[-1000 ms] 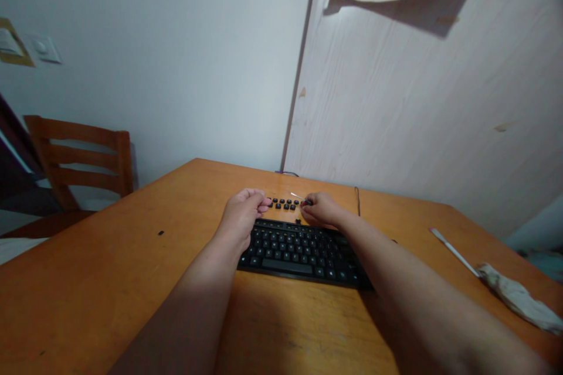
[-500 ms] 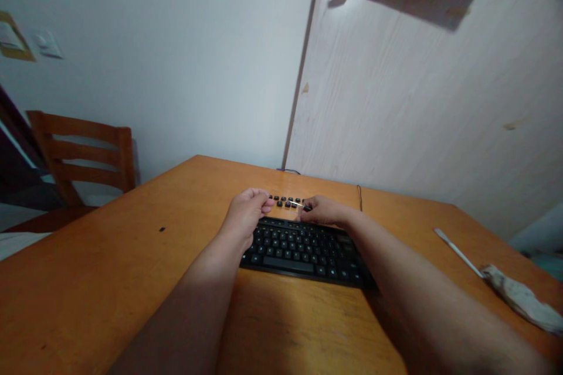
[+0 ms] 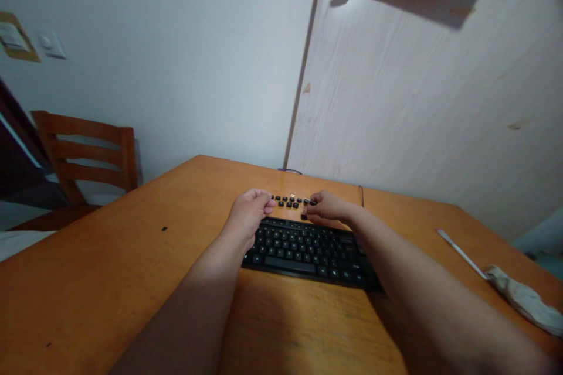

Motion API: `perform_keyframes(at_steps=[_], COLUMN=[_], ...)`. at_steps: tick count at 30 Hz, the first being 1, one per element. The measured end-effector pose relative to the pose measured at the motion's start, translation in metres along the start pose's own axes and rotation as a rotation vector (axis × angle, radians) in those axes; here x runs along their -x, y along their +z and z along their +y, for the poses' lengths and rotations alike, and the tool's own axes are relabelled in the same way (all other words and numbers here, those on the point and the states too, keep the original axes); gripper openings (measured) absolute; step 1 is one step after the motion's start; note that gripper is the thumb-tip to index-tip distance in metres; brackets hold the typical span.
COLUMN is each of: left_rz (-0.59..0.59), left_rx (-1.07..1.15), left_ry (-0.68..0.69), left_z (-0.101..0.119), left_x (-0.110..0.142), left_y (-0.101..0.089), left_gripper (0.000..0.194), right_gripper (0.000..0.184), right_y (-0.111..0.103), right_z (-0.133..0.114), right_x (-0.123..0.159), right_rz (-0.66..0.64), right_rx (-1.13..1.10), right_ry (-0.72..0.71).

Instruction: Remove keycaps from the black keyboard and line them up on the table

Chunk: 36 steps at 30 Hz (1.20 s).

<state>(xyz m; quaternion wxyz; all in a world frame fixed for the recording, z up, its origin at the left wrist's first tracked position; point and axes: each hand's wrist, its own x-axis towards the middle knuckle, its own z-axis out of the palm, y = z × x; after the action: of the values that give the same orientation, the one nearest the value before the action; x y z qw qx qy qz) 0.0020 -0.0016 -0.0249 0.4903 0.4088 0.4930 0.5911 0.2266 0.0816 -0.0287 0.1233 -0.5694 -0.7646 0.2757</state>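
Observation:
A black keyboard (image 3: 290, 249) lies on the wooden table between my forearms. Behind its far edge, several loose black keycaps (image 3: 289, 204) sit in rows. My left hand (image 3: 251, 211) is closed beside the left end of these rows, thumb against fingers; whatever it may pinch is hidden. My right hand (image 3: 329, 207) is closed around a thin tool with a metal shaft and dark end (image 3: 308, 201), too small to identify exactly. Just below the right fingertips, near the keyboard's back edge, is a single keycap (image 3: 304, 217).
A small dark piece (image 3: 164, 228) lies on the left of the table (image 3: 132, 281). To the right are a white-handled brush or stick (image 3: 461, 253) and a crumpled pale cloth (image 3: 523, 299). A wooden chair (image 3: 88, 155) stands at the left, with the wall behind.
My right hand has shifted slightly right and the tool's shaft has drawn back from the keycap rows. A keycap now shows below its fingers. My left hand stays about the same.

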Motion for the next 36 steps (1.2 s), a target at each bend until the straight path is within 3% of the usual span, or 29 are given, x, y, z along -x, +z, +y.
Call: perform_keyframes(at_steps=[3, 13, 15, 21, 25, 32, 36], left_rz=[-0.003, -0.010, -0.013, -0.121, -0.178, -0.162, -0.168], left_rx=[0.001, -0.017, -0.031, -0.073, -0.063, 0.027, 0.047], left_ry=[0.007, -0.024, -0.023, 0.011, -0.009, -0.036, -0.006], left_z=[-0.001, 0.001, -0.001, -0.008, -0.006, -0.002, -0.001], left_x=[0.000, 0.002, 0.001, 0.003, 0.009, 0.010, 0.010], left_y=[0.000, 0.004, 0.005, 0.013, 0.018, 0.020, 0.020], left_gripper=[0.017, 0.015, 0.014, 0.015, 0.020, 0.029, 0.026], right_gripper=[0.019, 0.015, 0.019, 0.030, 0.033, 0.037, 0.033], right_y=[0.001, 0.011, 0.008, 0.003, 0.008, 0.018, 0.021], right_z=[0.004, -0.009, -0.014, -0.031, -0.048, -0.062, -0.059], right_x=[0.001, 0.010, 0.013, 0.023, 0.035, 0.046, 0.045], right_rz=[0.040, -0.041, -0.044, -0.126, -0.177, -0.042, 0.004], right_rx=[-0.039, 0.009, -0.081, -0.627, -0.754, -0.619, -0.661], right_ry=[-0.009, -0.033, -0.021, 0.018, -0.044, -0.076, -0.136])
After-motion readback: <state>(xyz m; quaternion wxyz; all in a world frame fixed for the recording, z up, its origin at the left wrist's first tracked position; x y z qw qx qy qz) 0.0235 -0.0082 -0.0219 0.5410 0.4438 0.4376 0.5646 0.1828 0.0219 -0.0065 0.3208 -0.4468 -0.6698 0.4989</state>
